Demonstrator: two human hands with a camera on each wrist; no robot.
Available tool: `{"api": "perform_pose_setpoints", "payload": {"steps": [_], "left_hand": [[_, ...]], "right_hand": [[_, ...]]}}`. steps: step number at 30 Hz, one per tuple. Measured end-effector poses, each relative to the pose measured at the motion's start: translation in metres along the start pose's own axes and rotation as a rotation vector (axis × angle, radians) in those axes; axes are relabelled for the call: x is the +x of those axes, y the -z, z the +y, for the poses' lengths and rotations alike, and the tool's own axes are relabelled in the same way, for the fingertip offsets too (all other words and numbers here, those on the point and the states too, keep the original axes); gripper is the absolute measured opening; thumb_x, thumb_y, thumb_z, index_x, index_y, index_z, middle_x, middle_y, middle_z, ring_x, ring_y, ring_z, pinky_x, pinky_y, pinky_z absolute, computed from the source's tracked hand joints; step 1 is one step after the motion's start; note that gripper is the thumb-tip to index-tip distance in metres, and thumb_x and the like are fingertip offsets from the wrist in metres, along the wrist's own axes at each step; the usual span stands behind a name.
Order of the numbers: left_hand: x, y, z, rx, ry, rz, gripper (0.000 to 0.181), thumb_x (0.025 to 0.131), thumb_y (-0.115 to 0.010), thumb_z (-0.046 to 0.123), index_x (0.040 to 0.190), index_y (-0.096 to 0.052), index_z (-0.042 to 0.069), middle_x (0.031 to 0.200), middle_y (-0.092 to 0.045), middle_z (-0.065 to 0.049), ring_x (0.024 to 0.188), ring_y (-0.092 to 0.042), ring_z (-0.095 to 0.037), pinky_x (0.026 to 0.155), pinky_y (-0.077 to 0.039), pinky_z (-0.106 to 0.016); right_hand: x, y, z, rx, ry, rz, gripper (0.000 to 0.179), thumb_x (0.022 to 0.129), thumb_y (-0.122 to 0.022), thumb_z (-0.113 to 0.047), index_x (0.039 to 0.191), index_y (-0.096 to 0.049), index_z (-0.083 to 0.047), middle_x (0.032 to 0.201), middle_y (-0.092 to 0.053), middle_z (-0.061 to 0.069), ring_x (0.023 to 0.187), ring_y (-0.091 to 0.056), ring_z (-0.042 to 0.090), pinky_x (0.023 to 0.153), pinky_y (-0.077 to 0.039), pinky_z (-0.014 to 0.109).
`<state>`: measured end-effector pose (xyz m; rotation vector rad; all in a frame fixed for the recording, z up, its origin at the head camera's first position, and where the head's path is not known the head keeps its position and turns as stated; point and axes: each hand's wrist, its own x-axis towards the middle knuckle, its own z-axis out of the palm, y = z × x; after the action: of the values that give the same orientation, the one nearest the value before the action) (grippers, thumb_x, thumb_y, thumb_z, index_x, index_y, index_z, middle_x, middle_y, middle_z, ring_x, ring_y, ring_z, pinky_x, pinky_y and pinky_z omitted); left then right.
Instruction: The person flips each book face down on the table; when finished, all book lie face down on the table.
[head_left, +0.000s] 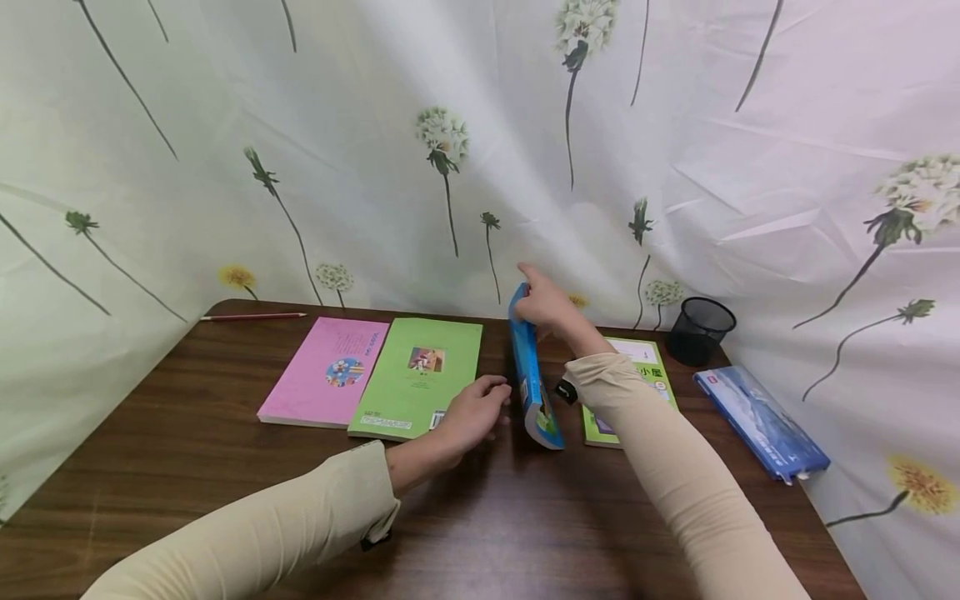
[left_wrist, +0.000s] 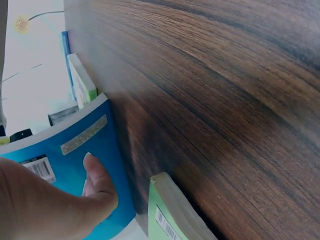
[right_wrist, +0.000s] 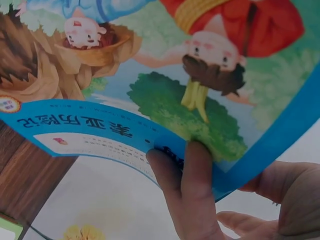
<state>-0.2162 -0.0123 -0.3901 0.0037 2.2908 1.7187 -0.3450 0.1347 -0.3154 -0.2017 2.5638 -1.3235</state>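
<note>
A blue paperback book [head_left: 527,358] stands on edge on the table, slightly bowed. My right hand [head_left: 551,307] grips its far upper corner, index finger pointing out toward the curtain. In the right wrist view, fingers press against its illustrated cover [right_wrist: 165,95], near the title. My left hand [head_left: 471,417] is just left of the blue book, over the near right corner of a green book [head_left: 420,379]; its fingers are loosely bent around nothing. From the left wrist, the thumb overlaps the blue back cover with its barcode. A pink book [head_left: 322,375] lies left of the green one.
Right of the blue book lies another green book [head_left: 637,358], partly behind my right sleeve. A black mesh pen cup [head_left: 701,332] and a blue box [head_left: 761,421] are at the table's right side. A pencil [head_left: 253,317] lies at the back left, before the flowered curtain.
</note>
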Motion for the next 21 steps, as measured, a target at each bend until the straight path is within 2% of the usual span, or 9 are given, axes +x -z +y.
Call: {"api": "perform_pose_setpoints", "payload": {"steps": [3,6,9,14,17,21], "left_hand": [[0.0,0.001,-0.001,-0.007,0.018,-0.007,0.046,0.105,-0.044,0.029,0.144,-0.048,0.005,0.126,-0.063,-0.02,0.102,-0.066,-0.033,0.073,-0.056,-0.038],[0.0,0.001,-0.001,-0.011,0.038,-0.024,0.048,0.105,-0.044,0.03,0.145,-0.047,0.004,0.129,-0.062,-0.02,0.106,-0.065,-0.034,0.076,-0.057,-0.04],[0.0,0.002,0.0,-0.009,0.048,-0.039,0.048,0.105,-0.044,0.03,0.145,-0.047,0.004,0.131,-0.061,-0.021,0.108,-0.065,-0.034,0.076,-0.057,-0.04],[0.001,0.002,-0.001,-0.007,0.053,-0.056,0.047,0.105,-0.043,0.028,0.144,-0.047,0.003,0.132,-0.06,-0.021,0.11,-0.066,-0.035,0.076,-0.057,-0.041],[0.003,0.003,-0.001,0.001,0.065,-0.054,0.048,0.104,-0.044,0.028,0.144,-0.047,0.002,0.129,-0.062,-0.019,0.108,-0.066,-0.034,0.077,-0.057,-0.042],[0.005,0.003,-0.003,0.019,0.084,-0.055,0.049,0.104,-0.046,0.03,0.144,-0.047,0.003,0.125,-0.062,-0.017,0.104,-0.066,-0.03,0.078,-0.057,-0.043]], "right_hand": [[0.0,0.005,0.003,0.003,0.005,0.012,0.089,0.087,-0.051,0.004,0.162,-0.012,-0.026,0.151,-0.033,0.022,0.062,-0.036,0.019,0.07,-0.056,0.054],[0.0,0.01,0.005,0.011,0.002,0.008,0.09,0.086,-0.051,0.004,0.162,-0.011,-0.025,0.161,-0.026,0.021,0.072,-0.04,0.022,0.079,-0.055,0.061],[-0.001,0.015,0.007,0.035,-0.01,-0.007,0.091,0.086,-0.051,0.005,0.162,-0.01,-0.024,0.165,-0.019,0.022,0.09,-0.043,0.03,0.086,-0.052,0.065],[-0.003,0.022,0.008,0.065,-0.026,-0.04,0.094,0.084,-0.049,0.008,0.162,-0.007,-0.024,0.166,-0.013,0.022,0.122,-0.043,0.044,0.089,-0.05,0.064],[-0.004,0.024,0.008,0.075,-0.034,-0.048,0.094,0.085,-0.05,0.008,0.163,-0.006,-0.024,0.167,-0.011,0.022,0.133,-0.041,0.05,0.093,-0.05,0.065],[-0.004,0.026,0.01,0.093,-0.046,-0.047,0.094,0.087,-0.051,0.008,0.162,-0.006,-0.025,0.167,-0.011,0.021,0.14,-0.035,0.054,0.097,-0.046,0.069]]}}
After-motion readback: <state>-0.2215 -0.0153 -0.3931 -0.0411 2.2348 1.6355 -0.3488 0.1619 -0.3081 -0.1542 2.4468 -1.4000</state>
